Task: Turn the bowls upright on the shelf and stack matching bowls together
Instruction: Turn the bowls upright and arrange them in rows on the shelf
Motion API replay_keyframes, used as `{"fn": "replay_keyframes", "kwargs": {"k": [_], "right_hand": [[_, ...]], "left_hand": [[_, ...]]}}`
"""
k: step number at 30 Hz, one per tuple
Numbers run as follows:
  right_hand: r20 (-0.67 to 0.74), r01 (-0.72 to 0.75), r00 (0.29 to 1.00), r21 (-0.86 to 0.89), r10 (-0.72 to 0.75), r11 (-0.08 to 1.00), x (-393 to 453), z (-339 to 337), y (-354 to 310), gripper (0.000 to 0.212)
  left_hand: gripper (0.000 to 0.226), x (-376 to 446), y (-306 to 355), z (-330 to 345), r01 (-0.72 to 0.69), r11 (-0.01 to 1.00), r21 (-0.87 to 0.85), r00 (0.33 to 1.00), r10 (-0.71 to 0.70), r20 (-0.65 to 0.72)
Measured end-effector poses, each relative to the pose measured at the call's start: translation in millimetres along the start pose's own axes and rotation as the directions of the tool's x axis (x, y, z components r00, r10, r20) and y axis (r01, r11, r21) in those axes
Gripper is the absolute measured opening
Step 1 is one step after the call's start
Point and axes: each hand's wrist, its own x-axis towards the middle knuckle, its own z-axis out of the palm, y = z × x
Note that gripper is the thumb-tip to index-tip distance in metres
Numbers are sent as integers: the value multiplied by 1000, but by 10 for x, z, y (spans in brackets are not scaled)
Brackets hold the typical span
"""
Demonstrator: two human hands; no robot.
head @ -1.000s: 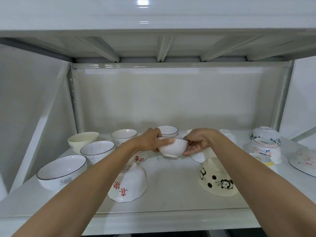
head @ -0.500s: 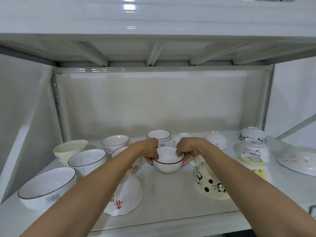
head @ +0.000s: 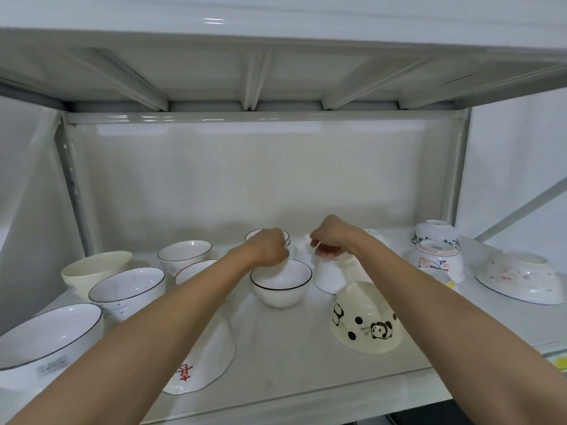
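A small white bowl with a black rim stands upright on the shelf at the centre. My left hand hovers with curled fingers over its rear left rim; contact is unclear. My right hand is curled above an upside-down plain white bowl and holds nothing. Behind my left hand sits an upright stack of matching black-rimmed bowls, mostly hidden. A panda bowl and a bowl with red characters lie upside down near the front.
Upright on the left are a cream bowl, a speckled bowl, a large black-rimmed bowl and another bowl. Upside down on the right are a blue floral bowl, a patterned bowl and a wide pink-flecked bowl.
Both hands turned the black-rimmed bowl upright and set it down on the shelf. My right hand has let go and lifted to the right; my left hand has risen above the rim.
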Motion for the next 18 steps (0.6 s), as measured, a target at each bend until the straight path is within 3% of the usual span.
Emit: {"fn": "replay_keyframes", "kwargs": {"k": [2,4,8,12,18], "right_hand": [[-66,20,998,-33,-23,999,54,-130,45,18],[-103,30,993,-196,-51,980,78,-241,119,13],[2,-78,996,-433,88,898,87,-344,306,20],[156,-200,947,-402,282,893,128,-335,501,53],[202,-286,912,-309,356,907,219,-312,616,78]], "left_hand": [[22,65,118,-30,-43,984,-172,999,47,17],[17,142,267,-41,-30,960,-278,997,48,56],[40,313,561,39,81,955,-284,987,-37,157],[38,469,645,209,193,953,-233,948,-121,294],[57,535,769,318,298,939,-169,869,-194,454]]}}
